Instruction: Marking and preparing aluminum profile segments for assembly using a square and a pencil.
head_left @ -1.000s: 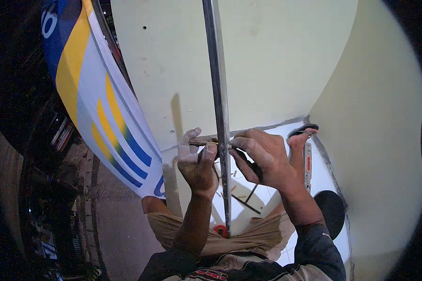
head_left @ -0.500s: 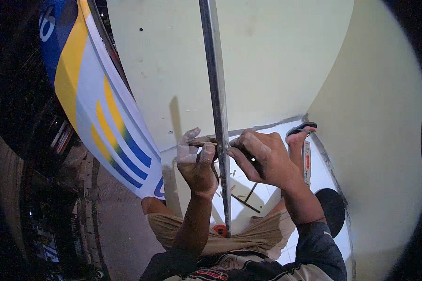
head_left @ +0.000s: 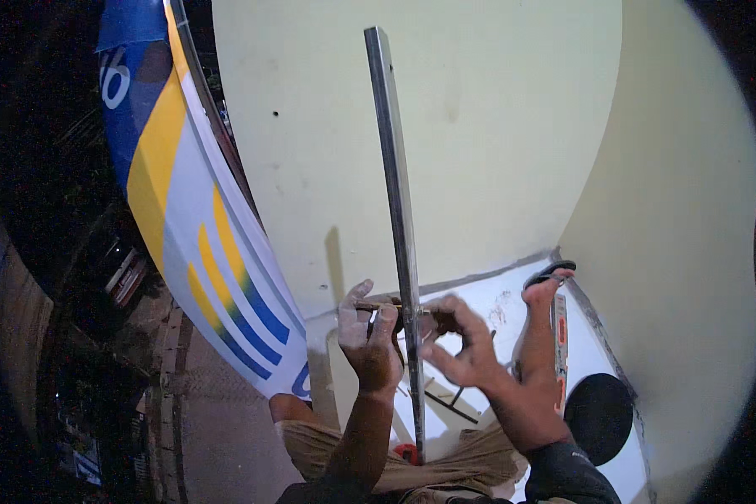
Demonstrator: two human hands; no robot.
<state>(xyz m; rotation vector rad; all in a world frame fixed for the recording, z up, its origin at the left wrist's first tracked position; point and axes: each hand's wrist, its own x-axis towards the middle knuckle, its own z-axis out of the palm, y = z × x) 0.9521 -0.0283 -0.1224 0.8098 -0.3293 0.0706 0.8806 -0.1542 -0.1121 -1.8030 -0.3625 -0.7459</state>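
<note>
A square metal tube (head_left: pixel 401 227) stands upright in front of me, its lower end between my legs. A thin bolt-like metal rod (head_left: pixel 378 306) sits crosswise at the tube, with a short end showing on the right side. My left hand (head_left: pixel 370 344) is closed around the rod's left part, thumb and fingers pinching it beside the tube. My right hand (head_left: pixel 466 340) is at the tube's right side, slightly blurred, with the thumb and curled forefinger apart. Its fingertips are close to the rod's short end; whether they touch is hard to tell. Pale dust coats my left fingers.
On the white tiled floor lie a T-shaped dark metal bar (head_left: pixel 452 405), a spirit level (head_left: pixel 561 336) and a round black object (head_left: pixel 599 418). Something red (head_left: pixel 406 454) is by the tube's foot. A banner (head_left: pixel 202 227) hangs at left, above a drop to the street. Walls stand ahead and right.
The view has shifted upward, bringing the tube's top end into sight. My right thumb and forefinger have spread apart from their closed grip at the rod. My left hand keeps its hold.
</note>
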